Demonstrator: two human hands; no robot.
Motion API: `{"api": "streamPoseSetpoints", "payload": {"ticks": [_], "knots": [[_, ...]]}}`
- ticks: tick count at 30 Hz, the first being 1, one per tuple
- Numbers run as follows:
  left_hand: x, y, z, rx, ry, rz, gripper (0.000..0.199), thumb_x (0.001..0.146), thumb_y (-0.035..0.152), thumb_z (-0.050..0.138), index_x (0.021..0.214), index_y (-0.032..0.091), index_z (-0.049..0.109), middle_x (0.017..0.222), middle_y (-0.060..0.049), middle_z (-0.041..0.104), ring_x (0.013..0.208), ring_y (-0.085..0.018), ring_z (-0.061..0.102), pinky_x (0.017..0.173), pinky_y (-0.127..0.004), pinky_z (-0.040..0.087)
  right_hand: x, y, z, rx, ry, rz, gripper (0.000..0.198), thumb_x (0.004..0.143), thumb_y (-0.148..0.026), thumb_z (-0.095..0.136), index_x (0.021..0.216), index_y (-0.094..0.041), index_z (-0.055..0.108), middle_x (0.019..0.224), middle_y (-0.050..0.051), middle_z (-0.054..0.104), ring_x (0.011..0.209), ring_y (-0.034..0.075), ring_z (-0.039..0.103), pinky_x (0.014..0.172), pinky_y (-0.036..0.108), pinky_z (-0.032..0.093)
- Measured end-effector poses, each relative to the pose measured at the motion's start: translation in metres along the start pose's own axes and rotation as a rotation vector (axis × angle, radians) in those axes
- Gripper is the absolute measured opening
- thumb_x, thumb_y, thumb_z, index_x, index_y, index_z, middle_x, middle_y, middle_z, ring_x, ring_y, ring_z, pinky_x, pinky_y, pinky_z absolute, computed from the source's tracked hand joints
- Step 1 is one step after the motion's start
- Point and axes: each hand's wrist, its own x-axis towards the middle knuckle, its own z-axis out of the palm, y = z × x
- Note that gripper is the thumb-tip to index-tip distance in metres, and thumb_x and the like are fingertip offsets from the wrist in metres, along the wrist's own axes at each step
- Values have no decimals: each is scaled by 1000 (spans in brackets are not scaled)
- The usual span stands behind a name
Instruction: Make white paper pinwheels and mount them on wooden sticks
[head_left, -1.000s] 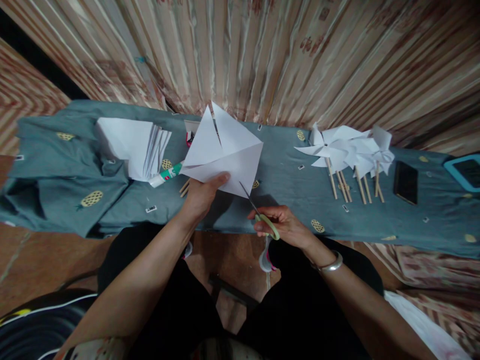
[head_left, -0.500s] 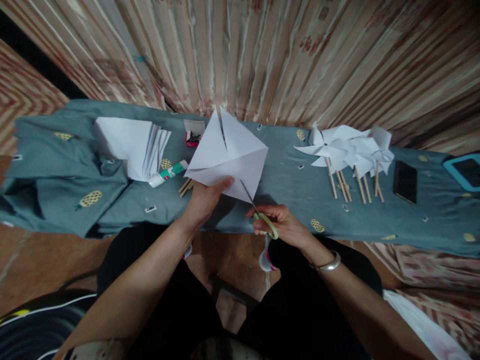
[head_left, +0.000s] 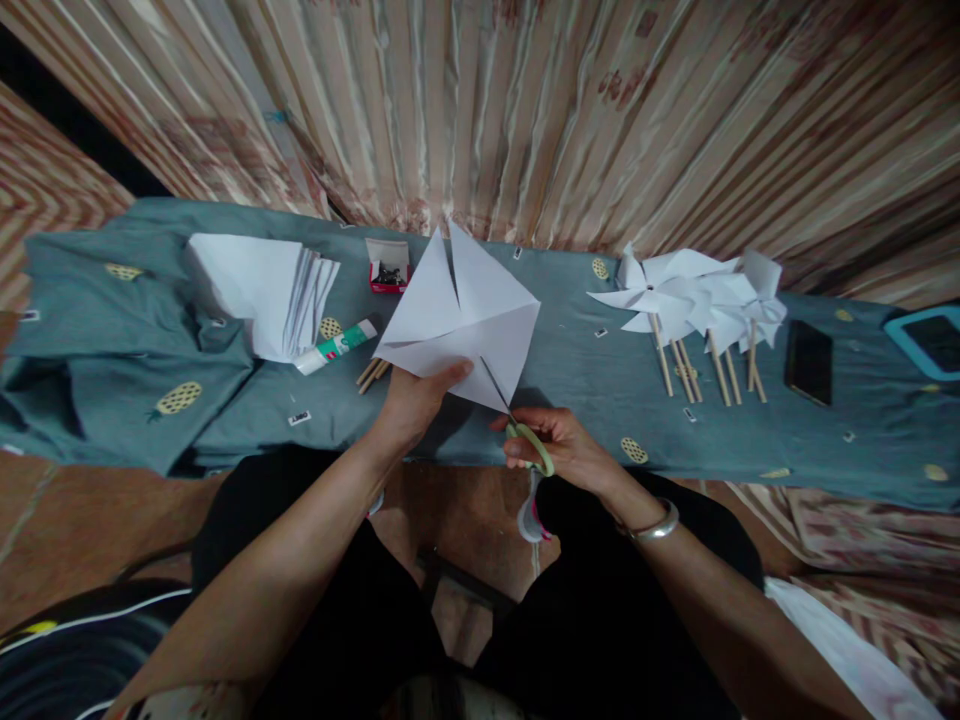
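Observation:
A white square of paper (head_left: 480, 320), turned corner-up and slit inward from its far and left corners, is held above the table. My left hand (head_left: 418, 400) pinches its near-left edge, thumb on top. Scissors (head_left: 531, 446) with light green handles are in my right hand (head_left: 559, 440), fingers in the loops. Their dark blade lies over the sheet near its closest corner, pointing towards the middle; the other blade is hidden beneath the paper.
On the cloth-covered table (head_left: 480, 440), left: a paper stack (head_left: 251, 290), a glue stick (head_left: 335, 347), a red box of small metal pieces (head_left: 388, 268) and wooden sticks (head_left: 373, 375). Right: several paper pinwheels (head_left: 697, 295), a phone (head_left: 809, 362) and a blue-framed device (head_left: 926, 342). A curtain (head_left: 510, 120) hangs behind.
The paper has shifted very slightly to the right and nearer, along with my left hand. The scissors stay at the near corner, almost unmoved.

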Motion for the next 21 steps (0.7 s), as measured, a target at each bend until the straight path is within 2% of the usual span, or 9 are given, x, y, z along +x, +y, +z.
{"api": "streamPoseSetpoints", "payload": {"ticks": [14,21], "knots": [[0,-3,0,-11,-11,12,55,62,27,80,112,19,61,100,-6,71,97,-25,64,95,-43,49,1,1,1,-24,16,4,44,59,-50,84,83,-17,66,61,-5,62,53,8,60,53,20,50],[-5,-3,2,12,-26,-42,58,61,26,79,115,17,59,102,-7,70,94,-25,64,95,-45,48,2,2,1,-60,32,-33,45,59,-52,84,80,-16,68,66,-3,63,57,10,60,56,23,50]]}}
